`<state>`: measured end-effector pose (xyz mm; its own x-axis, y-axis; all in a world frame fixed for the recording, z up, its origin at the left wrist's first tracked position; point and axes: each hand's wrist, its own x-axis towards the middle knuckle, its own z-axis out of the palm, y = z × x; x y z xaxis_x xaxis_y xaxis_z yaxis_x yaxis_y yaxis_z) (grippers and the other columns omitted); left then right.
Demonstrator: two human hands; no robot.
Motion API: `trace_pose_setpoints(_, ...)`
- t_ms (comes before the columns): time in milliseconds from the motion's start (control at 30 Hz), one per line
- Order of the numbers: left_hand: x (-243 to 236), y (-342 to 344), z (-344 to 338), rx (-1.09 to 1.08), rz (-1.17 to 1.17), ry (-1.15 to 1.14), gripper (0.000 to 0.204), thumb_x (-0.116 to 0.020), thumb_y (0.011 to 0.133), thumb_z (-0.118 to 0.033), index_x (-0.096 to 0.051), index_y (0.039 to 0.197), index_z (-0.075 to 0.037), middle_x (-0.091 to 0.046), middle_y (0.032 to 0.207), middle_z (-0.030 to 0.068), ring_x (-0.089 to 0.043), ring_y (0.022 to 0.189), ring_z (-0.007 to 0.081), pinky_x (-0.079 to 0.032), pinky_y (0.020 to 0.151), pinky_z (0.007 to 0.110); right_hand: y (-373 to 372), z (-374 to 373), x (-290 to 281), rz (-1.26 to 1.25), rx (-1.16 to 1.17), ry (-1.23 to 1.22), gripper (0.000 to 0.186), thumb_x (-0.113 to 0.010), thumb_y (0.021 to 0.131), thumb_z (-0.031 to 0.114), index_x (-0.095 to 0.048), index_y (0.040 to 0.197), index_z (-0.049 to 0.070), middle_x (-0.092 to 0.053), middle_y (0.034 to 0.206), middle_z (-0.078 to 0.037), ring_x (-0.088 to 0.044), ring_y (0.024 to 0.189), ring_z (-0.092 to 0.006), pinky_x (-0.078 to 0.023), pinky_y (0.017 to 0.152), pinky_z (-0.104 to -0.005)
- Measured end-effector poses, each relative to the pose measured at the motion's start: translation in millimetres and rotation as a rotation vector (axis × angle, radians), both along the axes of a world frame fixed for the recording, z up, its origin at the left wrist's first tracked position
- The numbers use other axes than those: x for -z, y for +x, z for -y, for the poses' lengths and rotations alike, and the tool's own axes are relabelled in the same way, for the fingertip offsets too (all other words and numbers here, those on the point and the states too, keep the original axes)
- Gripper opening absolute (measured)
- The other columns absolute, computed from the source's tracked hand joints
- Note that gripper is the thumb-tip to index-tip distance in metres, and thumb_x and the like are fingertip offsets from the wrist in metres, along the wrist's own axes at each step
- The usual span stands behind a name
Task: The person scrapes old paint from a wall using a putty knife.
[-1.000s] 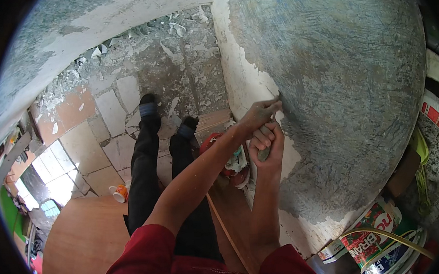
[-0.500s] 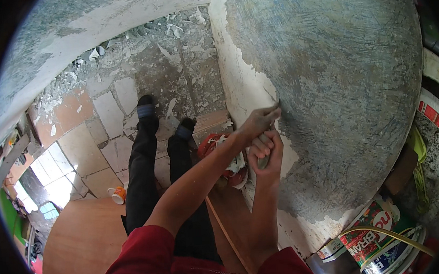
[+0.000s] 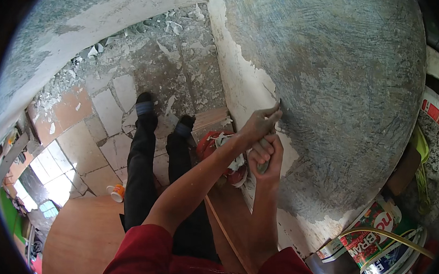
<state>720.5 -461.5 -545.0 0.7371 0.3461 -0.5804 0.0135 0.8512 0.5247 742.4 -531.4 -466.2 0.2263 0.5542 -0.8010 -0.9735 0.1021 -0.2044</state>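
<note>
Both hands meet on one tool, which looks like a scraper, at the edge of the peeling paint on the right wall. My right hand wraps round the scraper's rounded grey-green handle, whose butt sticks out below the fingers. Just above it, my left hand is closed over the tool's front part, fingers pointing at the wall. The blade is mostly hidden; a thin dark tip shows by the fingertips. White paint still covers a jagged strip along the corner, beside bare, scratched grey-blue plaster.
Paint flakes litter the floor by the far wall. Below my forearm sits a red container with peeled scraps. An orange-and-white cup stands by a brown wooden board. Paint buckets crowd the lower right.
Both hands stay at nearly the same spot on the wall, with only a slight shift in the fingers and wrist. The view has moved a little.
</note>
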Motion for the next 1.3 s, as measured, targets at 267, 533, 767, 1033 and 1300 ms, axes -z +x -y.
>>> trace_pose_setpoints(267, 9, 5, -19, 0.018, -0.031, -0.041, 0.055, -0.052, 0.092, -0.038, -0.04, 0.136, -0.006, -0.049, 0.067, -0.0014, -0.046, 0.058, 0.0066, -0.043, 0.055, 0.023, 15, -14, 26, 0.026, -0.04, -0.025, 0.012, -0.039, 0.087, 0.004, -0.05, 0.085, 0.009, -0.042, 0.051, 0.003, -0.042, 0.038, -0.0093, -0.038, 0.033, -0.0243)
trace_pose_setpoints(533, -3, 1, 6, 0.0, 0.018, 0.023, 0.052, -0.052, 0.092, -0.035, -0.044, 0.133, -0.005, -0.05, 0.068, -0.0013, -0.046, 0.059, 0.0063, -0.042, 0.055, 0.024, 6, 9, 4, -0.019, -0.029, -0.011, 0.012, -0.039, 0.088, 0.006, -0.049, 0.083, 0.009, -0.04, 0.05, 0.004, -0.04, 0.038, -0.0093, -0.038, 0.033, -0.0238)
trace_pose_setpoints(767, 15, 6, -22, 0.071, -0.101, 0.0, 0.048, -0.051, 0.093, -0.033, -0.047, 0.13, -0.003, -0.052, 0.07, -0.0003, -0.047, 0.06, 0.0068, -0.043, 0.056, 0.024, 17, -15, 36, -0.104, 0.051, -0.055, 0.016, -0.04, 0.088, 0.007, -0.048, 0.075, 0.011, -0.04, 0.048, 0.004, -0.038, 0.034, -0.0099, -0.036, 0.031, -0.0238)
trace_pose_setpoints(1033, -4, 0, 2, 0.033, -0.029, 0.004, 0.051, -0.051, 0.093, -0.034, -0.043, 0.134, -0.004, -0.053, 0.068, 0.0003, -0.046, 0.059, 0.0062, -0.042, 0.055, 0.024, 9, 13, 12, -0.076, 0.011, 0.065, 0.01, -0.038, 0.089, 0.007, -0.047, 0.084, 0.006, -0.043, 0.051, 0.003, -0.044, 0.039, -0.0105, -0.04, 0.035, -0.0252)
trace_pose_setpoints(1300, 7, -1, -10, 0.164, -0.02, 0.012, 0.055, -0.053, 0.092, -0.038, -0.041, 0.136, -0.008, -0.055, 0.09, -0.0013, -0.048, 0.064, 0.0055, -0.045, 0.06, 0.022, 7, 1, 22, -0.067, 0.054, 0.022, 0.011, -0.038, 0.088, 0.006, -0.048, 0.085, 0.007, -0.042, 0.051, 0.003, -0.042, 0.038, -0.009, -0.037, 0.034, -0.0229)
